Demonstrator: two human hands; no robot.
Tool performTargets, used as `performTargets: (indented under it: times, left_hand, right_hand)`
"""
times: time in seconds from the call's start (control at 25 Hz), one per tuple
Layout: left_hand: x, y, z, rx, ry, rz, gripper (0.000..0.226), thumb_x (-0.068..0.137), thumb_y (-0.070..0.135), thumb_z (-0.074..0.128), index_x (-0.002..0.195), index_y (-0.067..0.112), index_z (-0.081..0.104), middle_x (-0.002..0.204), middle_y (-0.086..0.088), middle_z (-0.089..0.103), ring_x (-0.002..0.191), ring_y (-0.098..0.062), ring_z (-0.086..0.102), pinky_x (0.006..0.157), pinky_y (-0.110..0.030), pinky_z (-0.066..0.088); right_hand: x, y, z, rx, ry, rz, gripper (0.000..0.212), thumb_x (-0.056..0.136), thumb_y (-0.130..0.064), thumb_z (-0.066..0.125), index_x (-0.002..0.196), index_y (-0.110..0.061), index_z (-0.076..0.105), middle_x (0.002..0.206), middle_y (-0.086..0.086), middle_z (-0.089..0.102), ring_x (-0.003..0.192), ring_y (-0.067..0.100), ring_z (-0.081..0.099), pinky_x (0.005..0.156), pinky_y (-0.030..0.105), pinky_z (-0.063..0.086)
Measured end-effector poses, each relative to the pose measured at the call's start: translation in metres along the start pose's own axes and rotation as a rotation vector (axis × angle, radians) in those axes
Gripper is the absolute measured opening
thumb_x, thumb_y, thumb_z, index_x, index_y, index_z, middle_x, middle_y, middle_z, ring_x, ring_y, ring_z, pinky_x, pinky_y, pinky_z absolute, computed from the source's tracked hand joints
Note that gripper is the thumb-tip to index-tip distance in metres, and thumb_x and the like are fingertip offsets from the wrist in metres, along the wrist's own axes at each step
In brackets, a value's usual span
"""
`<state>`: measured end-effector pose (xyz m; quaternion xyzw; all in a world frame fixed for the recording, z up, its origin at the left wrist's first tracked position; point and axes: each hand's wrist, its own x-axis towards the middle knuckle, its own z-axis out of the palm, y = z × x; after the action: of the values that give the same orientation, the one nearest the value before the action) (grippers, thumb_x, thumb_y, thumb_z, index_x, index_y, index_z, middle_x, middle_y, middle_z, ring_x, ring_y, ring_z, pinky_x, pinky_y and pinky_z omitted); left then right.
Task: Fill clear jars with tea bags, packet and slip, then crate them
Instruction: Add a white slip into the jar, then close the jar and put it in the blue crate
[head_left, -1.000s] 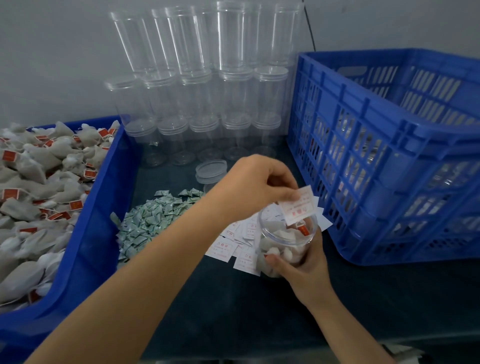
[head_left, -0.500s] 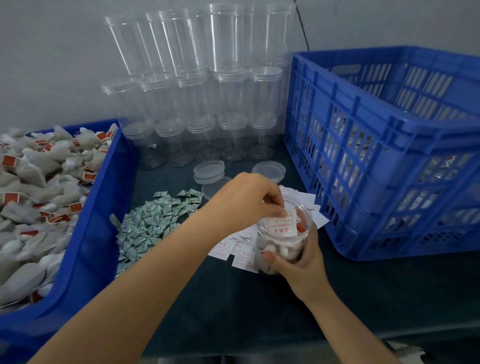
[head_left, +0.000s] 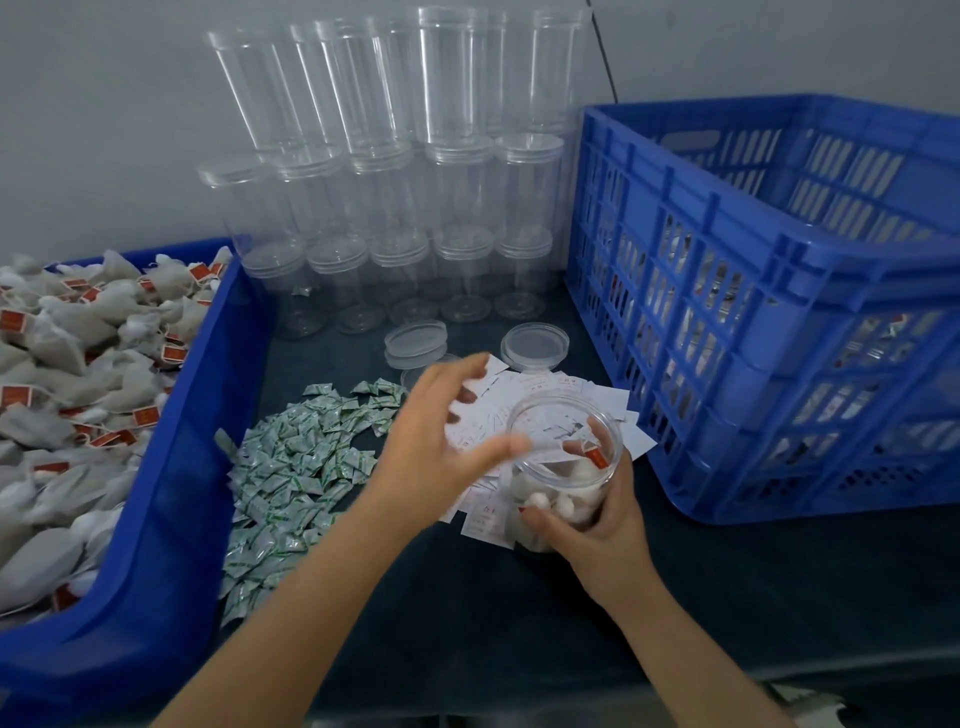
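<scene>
- 1 open jar w/ tea bags, gripped by right hand, fingers curled round its lower wall; held just over slips on table.
- 1 slip lies inside jar mouth – 0.5 s ago left fingers were pushing it in.
- Left hand now out of jar, beside it to the left, fingers spread & relaxed, holding nothing; blurred.
- 2 blue containers: bin of tea bags left, crate right w/ filled jars seen through slats.
- Green packets: 1 pile, too many to count.
- Loose lids: 3 at least.
- Empty jars stacked 3 tiers at the wall, same as before.
</scene>
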<state>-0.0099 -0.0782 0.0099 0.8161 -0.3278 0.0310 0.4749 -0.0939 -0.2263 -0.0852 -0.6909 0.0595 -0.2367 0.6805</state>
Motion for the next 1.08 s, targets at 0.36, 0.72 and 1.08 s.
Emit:
performTargets:
  times: [0.36,0.72,1.08]
  left_hand:
    - [-0.040,-0.034,0.060,-0.495,-0.229,-0.033,0.083,0.063,0.033,0.086,0.121,0.065,0.036,0.128,0.029,0.050,0.115,0.002,0.055,0.081,-0.013,0.049]
    - [-0.038,-0.018,0.054,-0.466,-0.177,-0.032,0.082,0.059,0.020,0.087,0.114,0.062,0.045,0.117,0.021,0.061,0.108,0.000,0.060,0.083,-0.015,0.049]
    - [0.014,0.042,0.011,-0.612,-0.142,0.052,0.090,0.050,0.059,0.084,0.127,0.035,0.044,0.111,0.010,0.064,0.101,-0.014,0.065,0.080,-0.026,0.054]
  right_hand:
    - [-0.002,-0.016,-0.015,-0.155,-0.123,0.043,0.103,0.059,-0.046,0.086,0.142,-0.047,0.025,0.149,-0.014,0.037,0.138,-0.001,0.038,0.102,0.009,0.039]
    - [0.060,-0.169,-0.021,-1.427,-0.857,-0.063,0.106,0.073,-0.067,0.071,0.152,-0.051,0.002,0.134,-0.013,0.031,0.107,0.008,0.044,0.088,0.028,0.045]
    - [0.128,-0.320,-0.013,-1.387,-0.859,-0.022,0.082,0.050,-0.072,0.072,0.126,-0.053,0.048,0.068,-0.046,0.052,0.064,-0.018,0.059,0.062,0.017,0.047]
